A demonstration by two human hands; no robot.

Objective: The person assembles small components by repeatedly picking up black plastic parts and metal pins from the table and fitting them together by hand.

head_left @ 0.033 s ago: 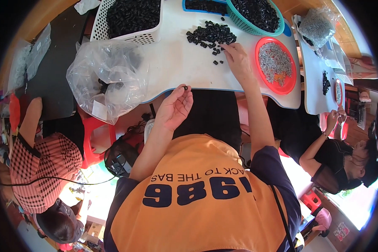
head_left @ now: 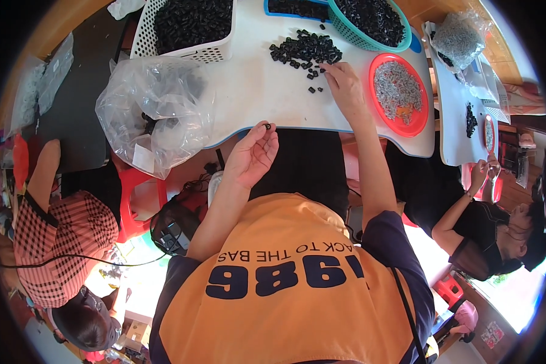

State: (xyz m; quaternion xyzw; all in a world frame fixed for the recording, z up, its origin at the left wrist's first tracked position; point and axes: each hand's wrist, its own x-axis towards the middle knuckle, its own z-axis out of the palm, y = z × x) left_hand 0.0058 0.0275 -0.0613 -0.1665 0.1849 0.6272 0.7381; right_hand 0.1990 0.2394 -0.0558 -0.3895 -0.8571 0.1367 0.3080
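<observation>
Black pieces [head_left: 306, 47], small and blocky, lie in a loose pile on the white table [head_left: 255, 91], just past twelve o'clock from the centre of the view. Several strays sit apart from the pile, on its near side.

Left hand [head_left: 255, 159]: at eleven o'clock, close to the centre, just off the table's near edge. Palm turned up, fingers curled; thumb and fingertip pinch a single black piece [head_left: 267, 126].

Right hand [head_left: 346, 88]: at one o'clock, over the table, palm down. Its thumb and fingers are drawn together at the pile's near right edge. Whether they grip a piece cannot be told.

Surrounding items: a red plate [head_left: 409, 129] of small grey bits, with an orange patch among them, stands at two o'clock, just beside the right hand. A teal basket [head_left: 346, 33] of black parts is at one o'clock, beyond that hand. At twelve o'clock, by the upper rim, a blue tray [head_left: 285, 16] also holds black parts. A white perforated basket [head_left: 209, 56], heaped with black parts, is at eleven o'clock. At ten o'clock a crumpled clear bag [head_left: 176, 133] overhangs the table edge; dark items show inside.
</observation>
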